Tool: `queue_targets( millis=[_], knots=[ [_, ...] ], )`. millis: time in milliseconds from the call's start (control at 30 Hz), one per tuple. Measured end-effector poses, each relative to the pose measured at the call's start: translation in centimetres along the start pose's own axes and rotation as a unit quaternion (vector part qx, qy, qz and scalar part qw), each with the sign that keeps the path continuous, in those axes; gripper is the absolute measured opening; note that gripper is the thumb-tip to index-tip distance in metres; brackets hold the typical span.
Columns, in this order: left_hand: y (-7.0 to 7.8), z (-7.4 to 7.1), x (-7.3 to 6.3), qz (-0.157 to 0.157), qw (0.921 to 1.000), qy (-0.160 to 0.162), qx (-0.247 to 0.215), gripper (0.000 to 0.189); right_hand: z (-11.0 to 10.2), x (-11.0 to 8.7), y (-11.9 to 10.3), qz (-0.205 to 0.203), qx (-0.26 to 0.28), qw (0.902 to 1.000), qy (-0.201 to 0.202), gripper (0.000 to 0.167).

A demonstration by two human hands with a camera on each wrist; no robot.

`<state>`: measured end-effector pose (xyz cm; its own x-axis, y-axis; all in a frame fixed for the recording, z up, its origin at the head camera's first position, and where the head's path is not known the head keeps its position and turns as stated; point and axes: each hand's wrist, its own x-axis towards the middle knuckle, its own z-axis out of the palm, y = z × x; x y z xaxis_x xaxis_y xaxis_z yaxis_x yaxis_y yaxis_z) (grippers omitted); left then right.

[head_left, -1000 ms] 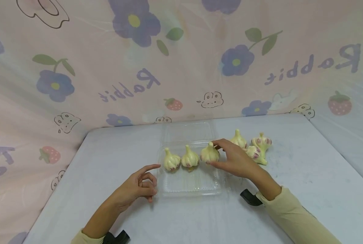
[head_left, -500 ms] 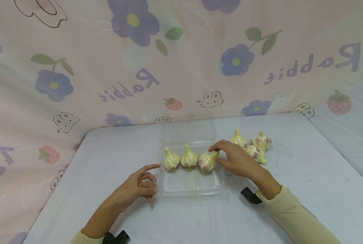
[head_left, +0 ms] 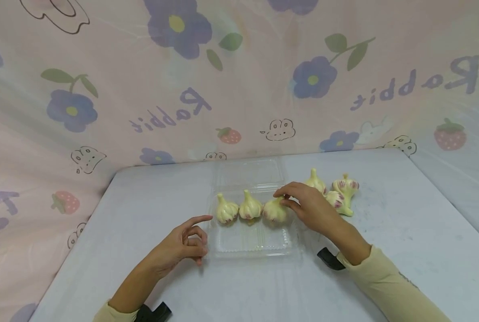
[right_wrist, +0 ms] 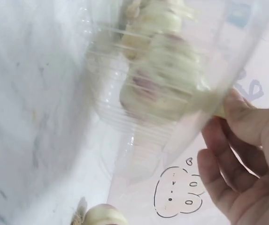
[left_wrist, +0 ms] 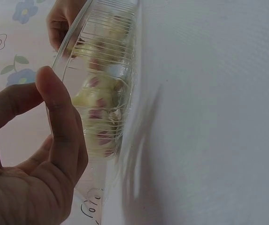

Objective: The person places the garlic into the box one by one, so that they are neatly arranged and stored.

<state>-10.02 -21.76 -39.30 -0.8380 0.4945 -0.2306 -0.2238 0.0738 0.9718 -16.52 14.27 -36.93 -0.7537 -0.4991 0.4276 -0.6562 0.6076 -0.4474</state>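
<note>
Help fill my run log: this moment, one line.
right hand: pinches garlic bulb by neck | left hand: beside clear container | lid: open | inside: two more bulbs | table: other bulbs at right

Table (head_left: 151, 197): lay before the curtain (head_left: 255, 80).
Box (head_left: 239, 243): sat on it, lid (head_left: 247, 172) behind.
Bulb row (head_left: 250, 208): lined the box's rear half.
Loose bulbs (head_left: 346, 188): lay further right.
Left fingers (head_left: 197, 220): were just left of the box.
Right fingers (head_left: 292, 189): were at the row's right end.

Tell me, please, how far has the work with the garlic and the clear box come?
Apparently done: two garlic bulbs sit in the clear box. In hand: a third bulb, its stem pinched by the right hand. Probably remaining: the other bulbs outside the box.
</note>
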Motion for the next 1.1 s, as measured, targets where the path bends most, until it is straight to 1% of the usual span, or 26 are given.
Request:
queue_targets(
  millis=[67,133,300,400,467,533,667,767,900,1100],
  knots=[
    [0.0,0.0,0.0,-0.001,1.0,0.001,0.002,0.084,0.2,0.0,0.0,0.001,-0.012,0.9999,0.002,0.023],
    [0.0,0.0,0.0,-0.002,1.0,0.003,0.004,0.084,0.4,0.0,0.0,0.012,-0.014,0.9998,-0.003,0.025],
    [-0.1,0.0,0.0,-0.002,1.0,0.003,0.002,0.084,0.8,0.1,0.1,0.055,0.012,0.9981,-0.023,0.031],
    [-0.1,0.0,0.0,-0.003,1.0,0.003,0.003,0.083,1.0,0.1,0.3,0.069,0.021,0.997,-0.027,0.031],
    [0.0,0.0,0.0,-0.004,1.0,0.004,0.004,0.083,1.1,0.1,0.4,0.07,0.025,0.9971,-0.021,0.029],
    [0.0,0.0,0.0,-0.005,1.0,0.004,0.006,0.084,1.2,0.2,0.4,0.062,0.025,0.9978,-0.005,0.027],
    [0.1,0.0,0.0,-0.008,0.9999,0.008,0.009,0.084,1.2,0.4,0.4,0.031,0.009,0.999,0.031,0.025],
    [0.1,0.1,0.0,-0.01,0.9998,0.01,0.011,0.084,1.2,0.6,0.2,0.022,-0.003,0.9992,0.034,0.025],
    [0.2,0.1,0.0,-0.01,0.9998,0.012,0.014,0.083,1.4,0.6,0.3,0.031,0.004,0.9992,0.024,0.026],
    [0.2,0.2,0.0,-0.007,0.9998,0.011,0.014,0.083,2.0,0.5,0.8,0.05,0.015,0.9981,0.033,0.034]
  ],
)
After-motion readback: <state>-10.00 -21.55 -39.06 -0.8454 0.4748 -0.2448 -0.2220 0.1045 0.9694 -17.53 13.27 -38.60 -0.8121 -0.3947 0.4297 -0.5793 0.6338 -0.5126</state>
